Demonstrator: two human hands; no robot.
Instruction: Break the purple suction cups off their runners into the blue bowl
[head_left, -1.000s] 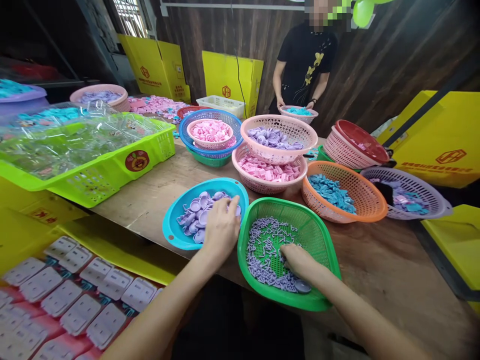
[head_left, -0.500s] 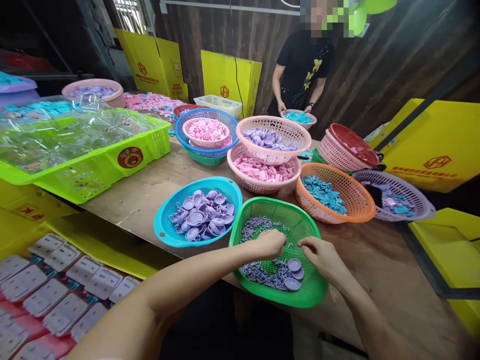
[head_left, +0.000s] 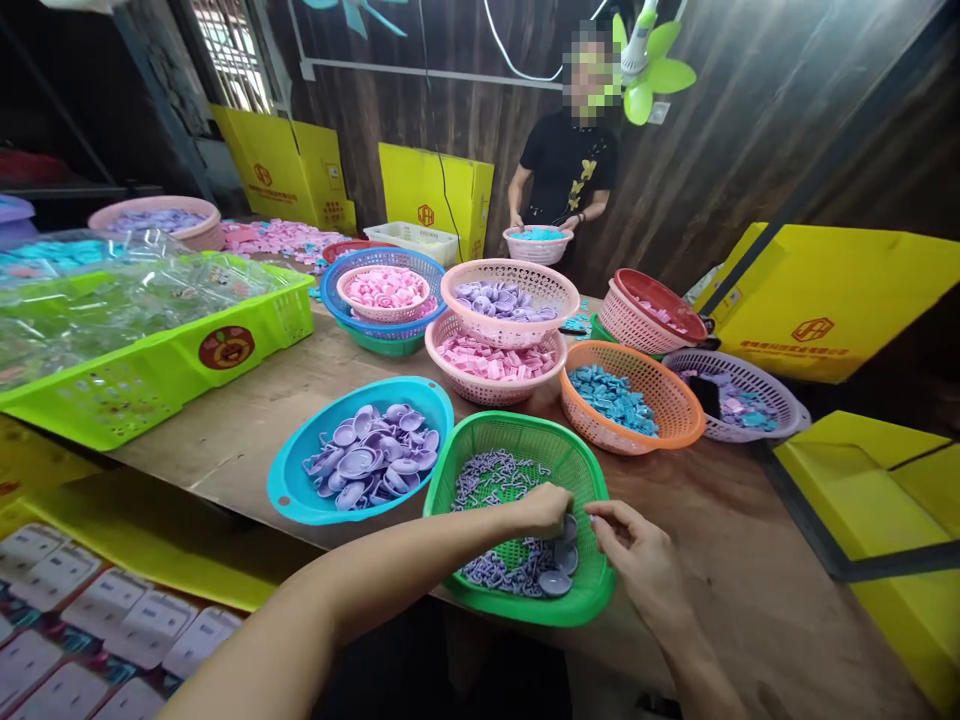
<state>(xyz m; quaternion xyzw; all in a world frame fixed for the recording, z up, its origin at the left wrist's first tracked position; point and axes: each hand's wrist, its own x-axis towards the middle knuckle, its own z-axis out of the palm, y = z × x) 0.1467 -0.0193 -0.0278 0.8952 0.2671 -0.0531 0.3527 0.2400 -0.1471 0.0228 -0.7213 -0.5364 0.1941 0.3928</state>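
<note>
A green basket [head_left: 517, 612] holds many small purple hook-shaped pieces [head_left: 499, 572] and a few small purple bowls [head_left: 555, 583]. My left hand [head_left: 546, 510] is over the basket, beside the bowls, with its fingers curled under; whatever they hold is hidden. At the basket's right rim, my right hand [head_left: 637, 545] pinches with thumb and forefinger. A tiny pale purple piece shows at its fingertips, too small to name. To the left, a blue basin [head_left: 281, 490] is heaped with purple cups with thin handles [head_left: 375, 455].
Behind stand an orange basket [head_left: 690, 425] of teal pieces, stacked pink baskets [head_left: 510, 270] and a lilac basket [head_left: 795, 415]. A lime crate [head_left: 165, 395] of clear packaging is at left. Across the wooden table [head_left: 750, 520], a person [head_left: 562, 170] holds a basket of blue pieces [head_left: 538, 248].
The view has tilted up and swung right. My left hand has come down closer to the small bowls, now partly covering them. My right hand stays at the right rim, still pinching.
</note>
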